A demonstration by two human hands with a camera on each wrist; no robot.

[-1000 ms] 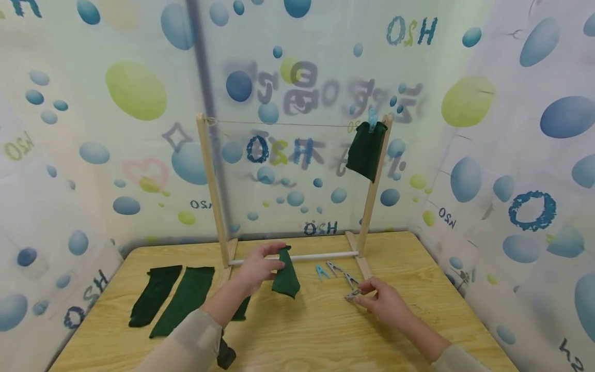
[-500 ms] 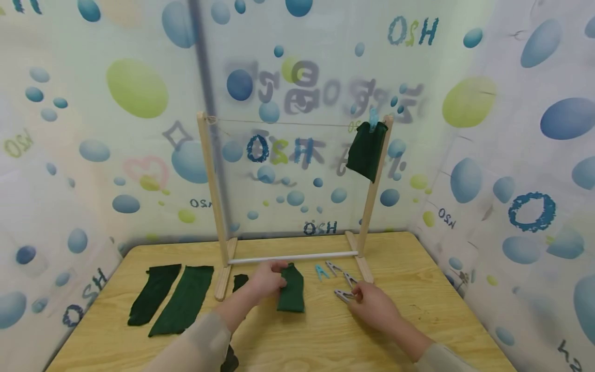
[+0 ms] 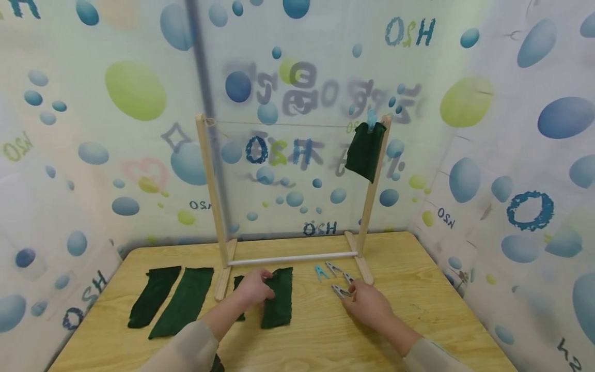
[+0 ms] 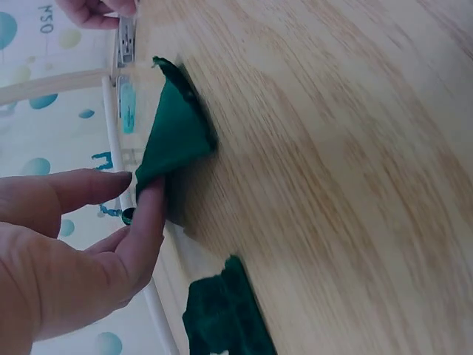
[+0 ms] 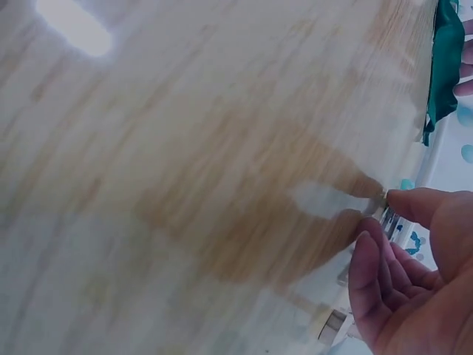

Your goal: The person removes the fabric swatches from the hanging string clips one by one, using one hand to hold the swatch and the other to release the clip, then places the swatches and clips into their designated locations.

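Note:
In the head view my left hand (image 3: 254,288) pinches the edge of a green cloth piece (image 3: 280,305) near the table's middle. The left wrist view has this cloth (image 4: 177,126) partly raised, its edge between thumb and finger. My right hand (image 3: 370,305) pinches a grey clothespin (image 3: 340,291) low over the table. Thumb and fingertips of the right hand (image 5: 414,274) meet at the pin in the right wrist view. Beyond the held pin lie more grey clothespins (image 3: 349,278) and a light blue clothespin (image 3: 321,272).
A wooden rack with a left post (image 3: 213,191), a white bottom bar (image 3: 297,258) and a string (image 3: 279,124) stands behind. A dark green cloth (image 3: 366,152) hangs there from a blue clothespin (image 3: 372,120). Green cloths (image 3: 155,295) lie at left; another (image 3: 239,283) is partly behind the left hand.
My left hand has lowered the green cloth toward the table and shifted it slightly left and nearer. The clothespin in my right hand has turned and moved a little left.

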